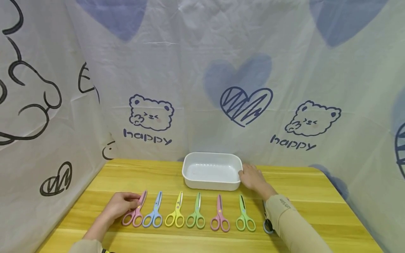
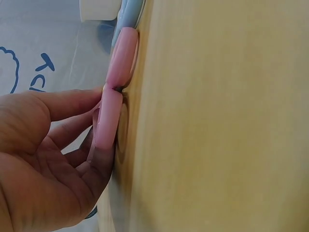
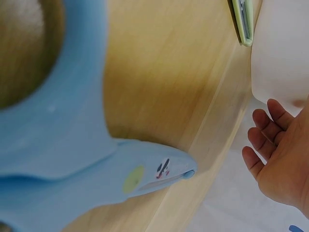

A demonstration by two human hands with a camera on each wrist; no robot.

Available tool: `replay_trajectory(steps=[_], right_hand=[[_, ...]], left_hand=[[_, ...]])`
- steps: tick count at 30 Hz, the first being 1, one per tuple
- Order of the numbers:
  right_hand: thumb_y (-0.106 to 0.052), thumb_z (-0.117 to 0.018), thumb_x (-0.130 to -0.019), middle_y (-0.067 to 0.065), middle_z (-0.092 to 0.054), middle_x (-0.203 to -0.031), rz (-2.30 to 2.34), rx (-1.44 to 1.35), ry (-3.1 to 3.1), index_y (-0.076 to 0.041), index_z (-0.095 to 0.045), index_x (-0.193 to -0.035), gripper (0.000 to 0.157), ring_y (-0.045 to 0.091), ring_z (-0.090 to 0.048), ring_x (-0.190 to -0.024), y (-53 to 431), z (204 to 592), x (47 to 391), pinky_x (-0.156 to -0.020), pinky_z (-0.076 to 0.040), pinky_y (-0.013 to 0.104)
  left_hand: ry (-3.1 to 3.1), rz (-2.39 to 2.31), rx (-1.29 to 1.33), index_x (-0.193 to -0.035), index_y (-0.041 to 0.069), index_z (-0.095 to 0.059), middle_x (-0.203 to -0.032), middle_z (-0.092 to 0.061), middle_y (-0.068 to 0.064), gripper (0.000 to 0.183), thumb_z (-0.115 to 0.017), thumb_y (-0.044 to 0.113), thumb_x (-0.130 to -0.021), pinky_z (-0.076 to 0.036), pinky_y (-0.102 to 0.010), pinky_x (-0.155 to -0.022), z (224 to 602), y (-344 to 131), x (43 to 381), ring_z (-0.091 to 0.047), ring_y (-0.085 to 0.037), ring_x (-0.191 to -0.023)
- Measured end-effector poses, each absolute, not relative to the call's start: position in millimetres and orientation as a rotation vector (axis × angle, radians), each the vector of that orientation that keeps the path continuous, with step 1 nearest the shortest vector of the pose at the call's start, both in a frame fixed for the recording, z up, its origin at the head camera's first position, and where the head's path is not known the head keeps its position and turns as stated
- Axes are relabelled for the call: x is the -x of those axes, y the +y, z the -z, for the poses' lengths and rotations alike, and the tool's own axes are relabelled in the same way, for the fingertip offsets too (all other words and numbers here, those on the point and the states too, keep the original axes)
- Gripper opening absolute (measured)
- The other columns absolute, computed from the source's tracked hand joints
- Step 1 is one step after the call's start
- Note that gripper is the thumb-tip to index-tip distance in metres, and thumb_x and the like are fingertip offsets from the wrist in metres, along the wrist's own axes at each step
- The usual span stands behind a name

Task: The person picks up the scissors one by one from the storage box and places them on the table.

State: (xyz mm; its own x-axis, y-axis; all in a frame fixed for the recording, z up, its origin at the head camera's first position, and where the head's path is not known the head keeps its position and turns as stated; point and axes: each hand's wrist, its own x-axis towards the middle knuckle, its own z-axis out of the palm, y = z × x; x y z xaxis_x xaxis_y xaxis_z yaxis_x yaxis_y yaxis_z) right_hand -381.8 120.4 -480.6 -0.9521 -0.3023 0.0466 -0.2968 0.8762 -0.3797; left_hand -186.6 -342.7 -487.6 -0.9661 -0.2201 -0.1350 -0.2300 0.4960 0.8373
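My left hand (image 1: 119, 205) grips the leftmost pink scissors (image 1: 138, 212), thumb near the pivot and fingertips under one handle loop in the left wrist view. The scissors lie low along the tabletop with blades pointing away. At the back, my right hand (image 1: 254, 178) is at the right end of a white rectangular box (image 1: 212, 185), touching its wall. In the right wrist view its fingers (image 3: 263, 140) are loosely extended beside the box; the thumb is mostly hidden. Blue scissors (image 3: 140, 169) lie close under the right forearm, which covers most of them in the head view.
Between the hands runs a row of scissors: blue (image 1: 154, 212), yellow (image 1: 175, 212), green (image 1: 197, 213), pink (image 1: 219, 215) and green (image 1: 243, 215). The yellow wood-grain table (image 1: 322, 203) ends against a printed white curtain (image 1: 190, 88) at the back.
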Motion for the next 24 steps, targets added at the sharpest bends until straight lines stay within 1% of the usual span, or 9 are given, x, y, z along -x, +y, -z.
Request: replay_trajectory(steps=[4,11,15,24], right_hand=[[-0.024,-0.037,-0.106,0.023,-0.059,-0.136,0.61,0.481,3.03,0.006,-0.053,-0.14,0.048,0.039,-0.049,-0.122,120.6,480.2,382.4,-0.103,-0.041,0.059],[-0.024,-0.036,-0.106,0.025,-0.057,-0.139,0.591,0.485,3.036,0.008,-0.053,-0.141,0.049,0.041,-0.048,-0.124,121.4,481.4,383.1,-0.105,-0.04,0.061],[-0.024,-0.037,-0.106,0.024,-0.057,-0.139,0.599,0.477,3.032,0.007,-0.053,-0.141,0.05,0.04,-0.048,-0.123,121.1,481.0,383.3,-0.105,-0.04,0.061],[-0.024,-0.037,-0.106,0.023,-0.057,-0.14,0.612,0.461,3.016,0.005,-0.053,-0.142,0.049,0.04,-0.048,-0.126,118.6,476.7,382.4,-0.106,-0.039,0.061]], left_hand=[[2.701,-1.507,0.413,-0.123,-0.008,-0.07,-0.111,-0.073,-0.02,0.036,-0.075,0.01,-0.093,-0.056,-0.031,-0.072,486.3,-342.1,187.1,-0.067,-0.018,-0.087],[2.724,-1.5,0.399,-0.12,-0.008,-0.072,-0.107,-0.074,-0.018,0.032,-0.075,0.007,-0.092,-0.055,-0.031,-0.07,488.2,-341.5,187.4,-0.067,-0.018,-0.086],[2.719,-1.491,0.403,-0.12,-0.007,-0.072,-0.108,-0.074,-0.017,0.032,-0.075,0.008,-0.092,-0.055,-0.032,-0.071,487.7,-341.3,188.3,-0.066,-0.018,-0.087],[2.712,-1.513,0.413,-0.122,-0.007,-0.071,-0.103,-0.074,-0.014,0.033,-0.074,0.007,-0.092,-0.056,-0.03,-0.069,488.0,-341.5,186.4,-0.066,-0.018,-0.085]])
